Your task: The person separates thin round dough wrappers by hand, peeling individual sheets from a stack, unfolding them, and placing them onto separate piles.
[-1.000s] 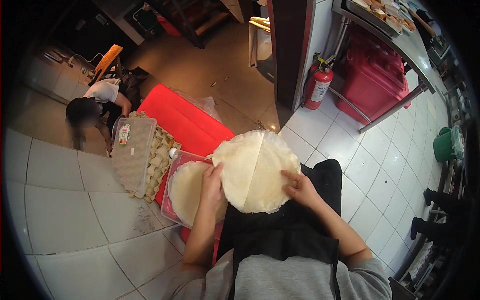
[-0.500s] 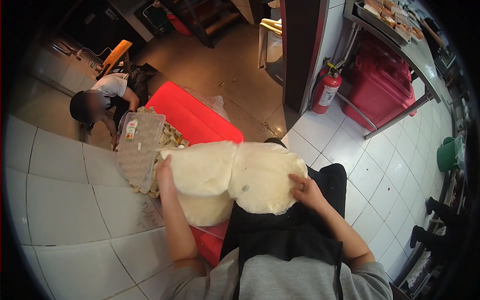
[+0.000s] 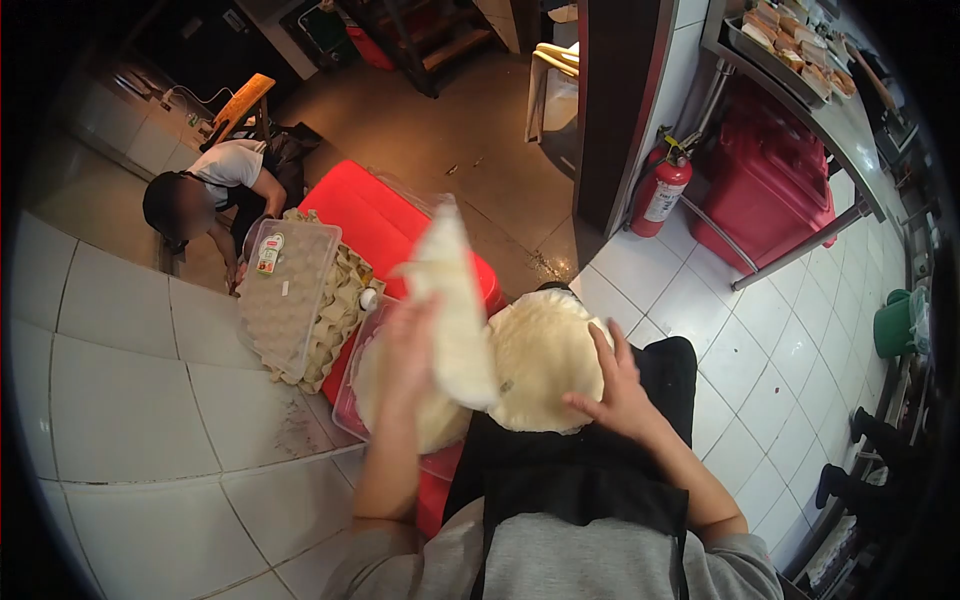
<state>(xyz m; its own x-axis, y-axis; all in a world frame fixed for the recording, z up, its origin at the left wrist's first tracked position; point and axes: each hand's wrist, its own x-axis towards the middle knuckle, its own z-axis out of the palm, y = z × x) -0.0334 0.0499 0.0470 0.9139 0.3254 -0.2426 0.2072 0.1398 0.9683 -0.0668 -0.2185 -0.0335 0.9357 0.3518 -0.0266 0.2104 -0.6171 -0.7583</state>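
Observation:
My left hand (image 3: 410, 335), blurred by motion, grips a pale, thin flatbread (image 3: 452, 310) that is tilted almost on edge. Another round flatbread (image 3: 540, 365) lies over the black apron (image 3: 560, 450) on my lap, with a small dark greenish spot near its left edge. My right hand (image 3: 618, 390) rests at that bread's right side, its fingers spread. Below my left hand, more flatbread (image 3: 440, 425) lies in a clear plastic tub (image 3: 347, 405), partly hidden by my forearm.
Egg trays (image 3: 335, 310) under a clear plastic lid (image 3: 290, 285) stand to the left beside a red container (image 3: 365, 215). A person (image 3: 230, 175) crouches beyond them. At right are a fire extinguisher (image 3: 660, 190), a pink bin (image 3: 760, 185) and a steel table (image 3: 840, 125).
My left hand has swung the left flatbread up and toward the right, from lying flat to nearly on edge. My right hand's fingers have spread wider. The tub below now shows.

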